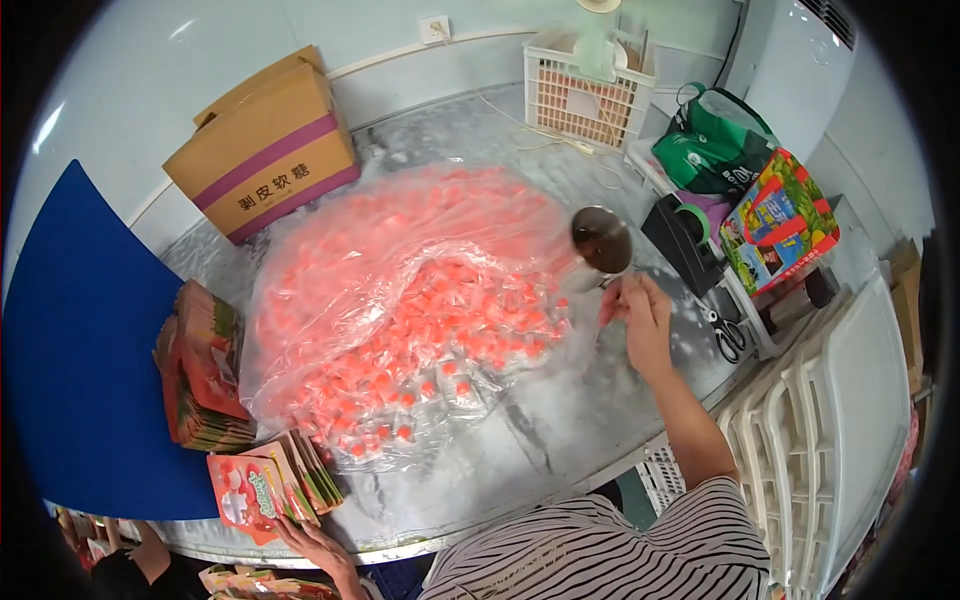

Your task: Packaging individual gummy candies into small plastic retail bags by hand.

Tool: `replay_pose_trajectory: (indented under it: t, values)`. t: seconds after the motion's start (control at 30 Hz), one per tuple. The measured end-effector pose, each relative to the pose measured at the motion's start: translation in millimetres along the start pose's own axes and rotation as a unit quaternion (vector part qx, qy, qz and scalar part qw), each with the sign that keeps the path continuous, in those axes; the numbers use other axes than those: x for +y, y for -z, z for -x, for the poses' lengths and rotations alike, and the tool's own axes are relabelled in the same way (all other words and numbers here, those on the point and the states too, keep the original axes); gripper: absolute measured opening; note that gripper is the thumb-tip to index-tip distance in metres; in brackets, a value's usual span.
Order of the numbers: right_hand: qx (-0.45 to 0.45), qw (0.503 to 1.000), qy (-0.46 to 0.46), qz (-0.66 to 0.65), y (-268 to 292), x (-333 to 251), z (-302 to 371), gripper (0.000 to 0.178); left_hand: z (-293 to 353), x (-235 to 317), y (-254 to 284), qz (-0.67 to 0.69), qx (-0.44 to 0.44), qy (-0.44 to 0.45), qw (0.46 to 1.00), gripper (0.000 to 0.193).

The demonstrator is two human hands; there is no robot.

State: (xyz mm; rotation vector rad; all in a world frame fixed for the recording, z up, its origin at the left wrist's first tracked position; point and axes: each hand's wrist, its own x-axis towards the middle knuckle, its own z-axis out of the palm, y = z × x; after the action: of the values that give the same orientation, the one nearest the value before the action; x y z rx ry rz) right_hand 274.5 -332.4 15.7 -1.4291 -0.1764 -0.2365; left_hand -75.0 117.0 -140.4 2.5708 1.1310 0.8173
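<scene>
My left hand (318, 548) reaches in at the front edge of the table, fingers stretched out against a fanned stack of red and green flat pouches (245, 492). To the right, my right hand (640, 312) is raised with its fingers curled together just beside a shiny metal cup (601, 240). What those fingers pinch, if anything, cannot be made out. Across the middle spreads a big clear plastic bag (340, 300), heaped with small red-and-white wrapped candies (450, 310). Loose candies show at its open near side. A taller pile of similar pouches (205, 370) stands at the left.
A cardboard box (265, 150) stands behind the bag; a white plastic crate (588, 100) stands at the back. On the right are a black tape dispenser (683, 245), scissors (728, 338), a colourful bag (778, 225) and stacked white trays (800, 430). Another person's hand (150, 550) shows beyond a blue panel (95, 360).
</scene>
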Motion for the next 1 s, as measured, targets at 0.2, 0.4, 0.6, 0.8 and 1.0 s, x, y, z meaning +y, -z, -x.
replay_pose_trajectory:
  t: [0.2, 0.4, 0.6, 0.8, 1.0]
  values:
    - [0.168, 0.980, -0.009, 0.108, 112.8, 107.5, -30.3, 0.032, 2.5, -0.6, 3.1, 0.015, -0.008, 0.006, 1.000, 0.059]
    - [0.198, 0.970, -0.044, 0.135, 164.1, 162.2, -53.0, 0.036, 8.7, 15.0, 18.0, 0.039, -0.020, 0.066, 0.997, 0.052]
    - [0.204, 0.970, -0.091, 0.097, 304.8, 204.7, -104.1, 0.047, -8.7, 27.6, -4.4, 0.068, -0.009, 0.048, 0.996, 0.049]
    - [0.215, 0.946, -0.109, 0.218, 246.3, 186.2, -97.1, 0.055, 0.3, 26.5, 14.9, 0.008, 0.018, 0.038, 0.999, 0.050]
    - [0.303, 0.902, -0.045, 0.304, 233.6, 150.5, -59.6, 0.047, -31.2, 38.2, 30.4, -0.057, 0.010, 0.070, 0.996, 0.049]
